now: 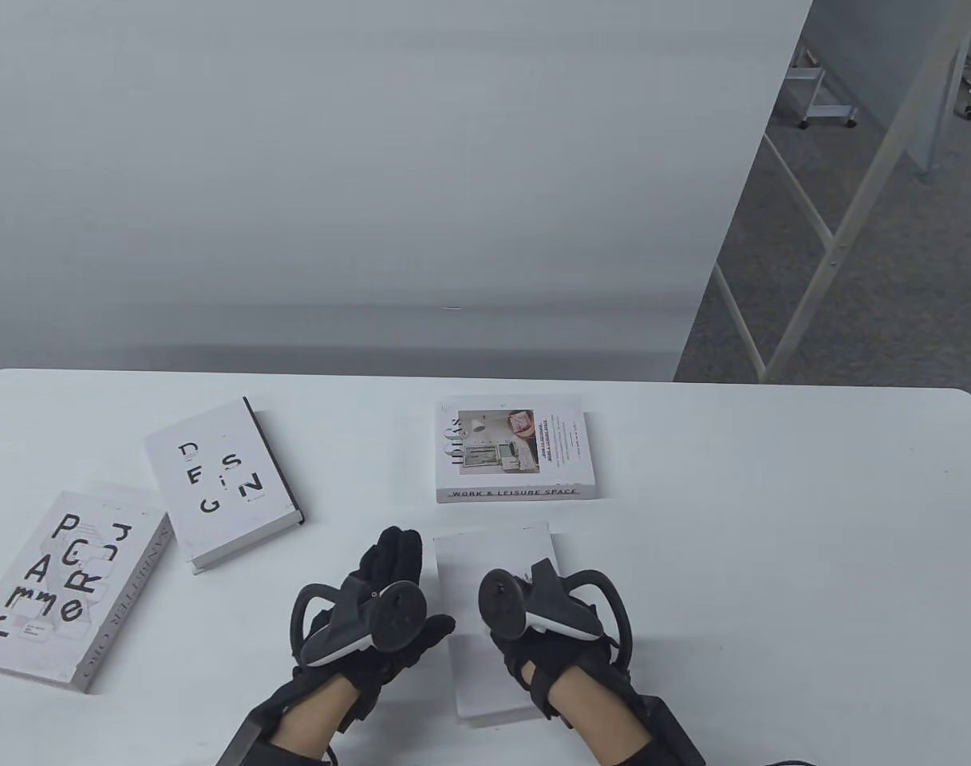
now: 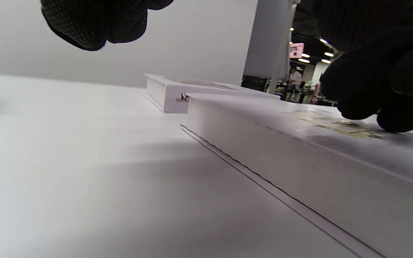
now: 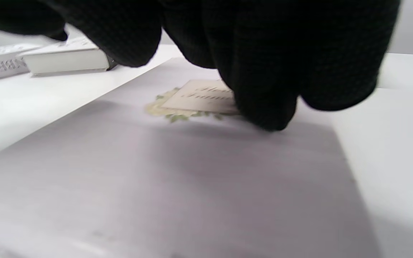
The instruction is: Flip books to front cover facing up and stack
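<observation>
Near book: a plain white book (image 1: 493,630) lies flat on the counter (image 1: 772,558), directly in front of the person; a small cream label with green sprigs (image 3: 195,98) shows on its upper face, so this may be the front cover, though I cannot tell for certain.
Right hand: the right hand (image 1: 549,630) rests on top of this book, its fingers (image 3: 264,107) curled down and pressing the cover just beside the label; they grip nothing.
Left hand: the left hand (image 1: 373,614) sits on the counter just beside the book's left edge, fingers (image 2: 91,21) extended forward and loosely spread, holding nothing.
Other books: "Work & Leisure Space" (image 1: 515,449) lies just beyond the near book, printed cover up; "Design" (image 1: 222,483) and a lettered white book (image 1: 62,586) lie well apart to the left, covers showing.
Stage: judged from this layout, no stack exists yet; the near book looks like the one in hand.
Risk, slipping: the cover looks smooth, so pressing from above alone could let it slide across the counter instead of lifting.
Risk, wrong face: the near-blank covers make it easy to flip a book already facing up.
Risk, collision: swinging the book forward could knock "Work & Leisure Space", which lies close.
</observation>
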The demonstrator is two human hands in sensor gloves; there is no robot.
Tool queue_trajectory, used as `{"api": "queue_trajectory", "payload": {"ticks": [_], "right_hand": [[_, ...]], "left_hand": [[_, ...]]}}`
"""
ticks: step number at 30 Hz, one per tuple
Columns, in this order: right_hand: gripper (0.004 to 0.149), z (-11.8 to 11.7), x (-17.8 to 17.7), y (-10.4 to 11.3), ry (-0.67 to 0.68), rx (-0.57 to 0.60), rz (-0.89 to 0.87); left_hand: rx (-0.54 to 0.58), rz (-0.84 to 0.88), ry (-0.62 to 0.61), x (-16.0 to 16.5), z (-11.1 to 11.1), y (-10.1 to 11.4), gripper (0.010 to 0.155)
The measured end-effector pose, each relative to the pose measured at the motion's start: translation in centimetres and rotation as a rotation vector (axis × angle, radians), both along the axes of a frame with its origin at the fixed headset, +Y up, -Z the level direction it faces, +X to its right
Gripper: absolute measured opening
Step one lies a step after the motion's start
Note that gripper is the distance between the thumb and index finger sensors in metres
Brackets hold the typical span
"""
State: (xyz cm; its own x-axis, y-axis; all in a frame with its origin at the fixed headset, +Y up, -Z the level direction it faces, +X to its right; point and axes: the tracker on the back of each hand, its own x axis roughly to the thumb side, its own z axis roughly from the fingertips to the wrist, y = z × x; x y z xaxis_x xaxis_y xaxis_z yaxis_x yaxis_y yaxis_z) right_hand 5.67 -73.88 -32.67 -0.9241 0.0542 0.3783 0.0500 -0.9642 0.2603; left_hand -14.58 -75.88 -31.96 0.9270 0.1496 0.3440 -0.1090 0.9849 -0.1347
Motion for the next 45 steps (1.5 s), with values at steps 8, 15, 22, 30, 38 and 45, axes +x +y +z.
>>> {"api": "queue_trajectory", "payload": {"ticks": [8,15,22,30,38,45], "right_hand": [[0.07,-2.0,6.0,-1.0,-0.178,-0.011,-0.154],[0.07,-3.1,7.6,-3.8,-0.223,-0.044,-0.213],[0.067,-3.4,7.3,-4.6,-0.166,-0.179,-0.269],[0.068,-3.1,7.2,-4.8,-0.16,-0.211,-0.32],[0.067,-2.4,6.6,-4.5,-0.128,-0.204,-0.379],[0.063,-1.3,5.5,-2.5,-0.101,-0.029,-0.466]], "left_hand": [[-0.167,0.226,0.141,-0.4,-0.6,-2.1,0.088],[-0.182,0.224,0.23,-0.8,-0.8,-2.9,0.079],[-0.26,0.39,0.251,-1.3,-1.2,-3.9,0.075],[-0.303,0.441,0.259,-0.6,-0.9,-4.2,0.075],[-0.368,0.531,0.263,-0.8,-0.9,-4.5,0.069],[-0.379,0.533,0.277,-1.6,-1.1,-4.3,0.066]]}}
